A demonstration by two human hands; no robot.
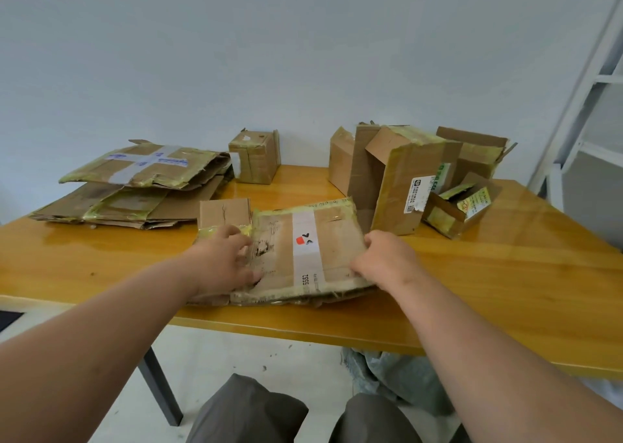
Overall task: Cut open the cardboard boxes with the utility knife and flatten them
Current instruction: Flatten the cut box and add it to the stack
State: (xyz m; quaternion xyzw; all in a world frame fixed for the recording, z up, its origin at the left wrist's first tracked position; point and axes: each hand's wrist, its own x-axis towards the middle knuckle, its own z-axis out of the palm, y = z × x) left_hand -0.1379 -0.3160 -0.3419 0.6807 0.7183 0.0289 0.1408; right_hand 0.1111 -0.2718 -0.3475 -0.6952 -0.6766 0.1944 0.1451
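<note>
Flattening stage: both hands press the flattened box [296, 250] at the desk [488, 274] front, left hand [224, 260] open-fingered on it, right hand [381, 260] gripping its edge. Probably stack it next; knife isn't visible.

A plain storeroom: bare wall [303, 54], wooden table [505, 291], worn cardboard boxes [404, 179].
</note>
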